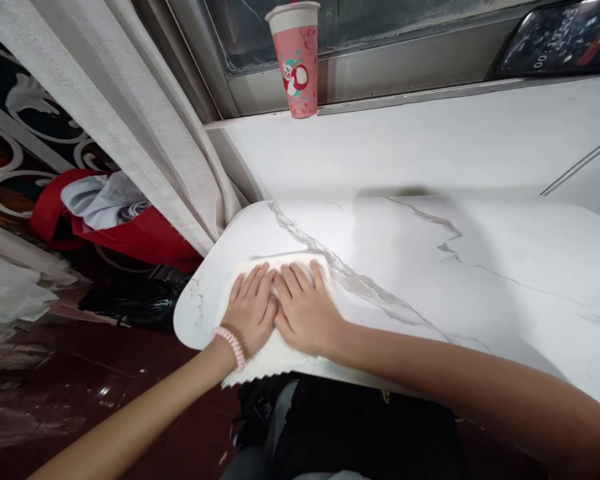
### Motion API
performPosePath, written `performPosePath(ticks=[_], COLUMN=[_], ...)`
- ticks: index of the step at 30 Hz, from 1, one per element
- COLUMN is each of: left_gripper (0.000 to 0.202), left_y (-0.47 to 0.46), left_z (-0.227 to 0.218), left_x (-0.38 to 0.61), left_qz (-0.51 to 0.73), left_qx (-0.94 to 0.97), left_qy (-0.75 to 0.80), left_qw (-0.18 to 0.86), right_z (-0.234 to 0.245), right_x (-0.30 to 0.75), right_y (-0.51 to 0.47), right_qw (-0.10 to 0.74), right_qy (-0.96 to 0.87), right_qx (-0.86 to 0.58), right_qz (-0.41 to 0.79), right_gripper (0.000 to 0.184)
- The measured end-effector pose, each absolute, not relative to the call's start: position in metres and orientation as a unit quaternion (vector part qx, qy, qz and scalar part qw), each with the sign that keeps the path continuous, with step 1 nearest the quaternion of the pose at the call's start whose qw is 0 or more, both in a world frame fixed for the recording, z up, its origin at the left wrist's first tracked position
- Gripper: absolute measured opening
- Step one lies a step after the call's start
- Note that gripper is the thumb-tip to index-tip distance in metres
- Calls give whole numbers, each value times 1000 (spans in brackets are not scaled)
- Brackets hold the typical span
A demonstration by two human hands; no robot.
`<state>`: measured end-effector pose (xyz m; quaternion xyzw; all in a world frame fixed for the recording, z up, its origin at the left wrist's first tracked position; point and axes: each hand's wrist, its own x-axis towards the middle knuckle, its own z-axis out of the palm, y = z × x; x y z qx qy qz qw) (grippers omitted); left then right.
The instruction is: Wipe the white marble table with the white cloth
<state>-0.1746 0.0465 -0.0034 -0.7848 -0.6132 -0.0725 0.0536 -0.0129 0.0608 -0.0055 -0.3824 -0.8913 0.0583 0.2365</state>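
Note:
A white cloth (pixel 275 363) with a zigzag-cut edge lies on the near left corner of a white marble-patterned table (pixel 430 267) and hangs a little over its front edge. My left hand (pixel 250 308) rests flat on the cloth with fingers stretched out; a pink coil hair tie circles its wrist. My right hand (pixel 303 307) lies flat beside it, fingers extended, touching the left hand. Both palms press down on the cloth and neither hand grips anything.
A pink paper cup (pixel 297 60) stands on the window sill behind the table. A dark phone (pixel 560 37) leans at the sill's right end. A grey curtain (pixel 130 120) hangs at left. A red bag (pixel 130 230) with clothes sits on the dark floor.

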Motion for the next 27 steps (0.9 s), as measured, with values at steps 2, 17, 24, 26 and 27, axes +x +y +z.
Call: performPosePath(ticks=[2,17,24,26,27], left_gripper=[53,42,42,42,42], left_y=[71,283,299,304,305], left_z=[-1,7,6,4,3], left_x=[-167,-124,-103,-93,-88], left_qz=[-64,-82,-98,-99,-102], left_qx=[-789,-810,-810,-808,-808], left_qy=[-609,-581,-578,-580,-580], left_qw=[44,18,23,21,21], right_z=[-7,-7,-7,-7,-7], right_x=[-8,15,34,44,49], right_y=[81,266,284,287,287], right_qw=[234,216,222,223,223], right_qy=[-886,-839,-830,-826,-824], right_qx=[-397,-500,-512,-516,-520], right_qz=[52,9,13,28,34], right_gripper=[53,45,43,44,44])
